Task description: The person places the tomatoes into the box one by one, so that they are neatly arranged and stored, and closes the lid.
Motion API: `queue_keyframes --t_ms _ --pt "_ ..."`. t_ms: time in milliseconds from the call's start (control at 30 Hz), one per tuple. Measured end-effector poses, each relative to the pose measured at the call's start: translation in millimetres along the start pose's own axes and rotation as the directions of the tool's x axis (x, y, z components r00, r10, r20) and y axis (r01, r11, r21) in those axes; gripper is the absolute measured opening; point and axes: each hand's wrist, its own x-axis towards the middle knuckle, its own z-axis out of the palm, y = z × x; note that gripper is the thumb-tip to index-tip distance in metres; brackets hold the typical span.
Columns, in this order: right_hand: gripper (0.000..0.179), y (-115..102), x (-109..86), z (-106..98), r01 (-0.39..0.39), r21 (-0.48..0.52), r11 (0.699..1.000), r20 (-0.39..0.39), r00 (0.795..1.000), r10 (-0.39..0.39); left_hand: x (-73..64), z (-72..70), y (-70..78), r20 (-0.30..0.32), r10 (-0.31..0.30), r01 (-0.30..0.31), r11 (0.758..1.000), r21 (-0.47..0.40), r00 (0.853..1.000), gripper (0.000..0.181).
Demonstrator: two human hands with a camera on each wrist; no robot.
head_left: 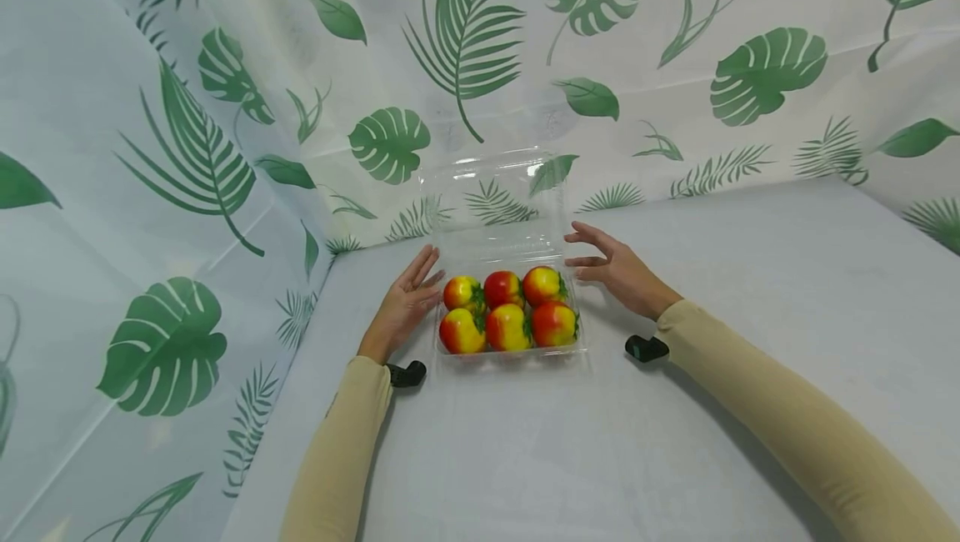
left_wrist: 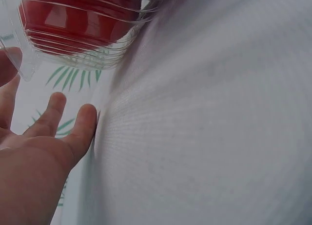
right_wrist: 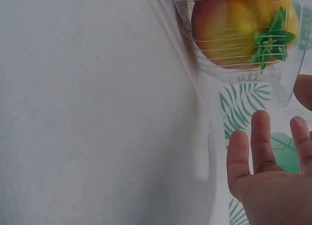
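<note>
A clear plastic clamshell box (head_left: 513,355) sits on the table with its transparent lid (head_left: 498,233) raised at the back. Two rows of shiny red-and-yellow fruits (head_left: 510,327) with green leafy tops fill it. At the box's left side is my left hand (head_left: 405,306), fingers extended; in the left wrist view its thumb (left_wrist: 9,64) reaches the rim. My right hand (head_left: 621,275) is by the back right corner, fingers spread. Its thumb (right_wrist: 303,92) is right at the box's edge in the right wrist view, the other fingers apart below. Neither hand grips anything.
A white cloth covers the table (head_left: 495,450). White curtains (head_left: 645,133) printed with green leaves stand close behind the box and along the left. A black wrist device (head_left: 407,374) is on the left arm, another (head_left: 646,348) on the right.
</note>
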Motion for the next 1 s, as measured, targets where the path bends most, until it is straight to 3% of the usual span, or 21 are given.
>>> queue_keyframes --t_ms 400,533,667,867,1000 --pt "0.061 -0.7 -6.6 -0.2 0.045 0.028 0.999 -0.017 0.999 -0.045 -4.9 1.8 -0.5 -0.072 0.025 -0.021 0.998 0.053 0.997 0.058" --pt "0.053 -0.2 -8.8 -1.5 0.025 0.011 1.000 -0.030 0.999 -0.025 -6.3 0.5 -1.3 -0.083 0.034 -0.023 0.990 0.137 0.996 0.045" --pt "0.048 -1.1 -10.6 -1.1 0.006 -0.015 1.000 -0.038 0.999 -0.006 -10.5 -1.7 0.0 -0.097 0.046 -0.017 0.961 0.276 0.994 0.039" --pt "0.047 -3.9 -13.3 -0.6 -0.034 -0.087 0.996 -0.047 0.998 0.030 -19.6 -4.8 5.6 -0.133 0.026 0.029 0.918 0.395 0.991 0.041" --pt "0.042 -3.8 -15.4 -1.4 -0.041 -0.134 0.990 -0.042 0.998 0.036 -26.1 -5.2 10.4 -0.095 0.031 0.017 0.887 0.461 0.995 0.039"
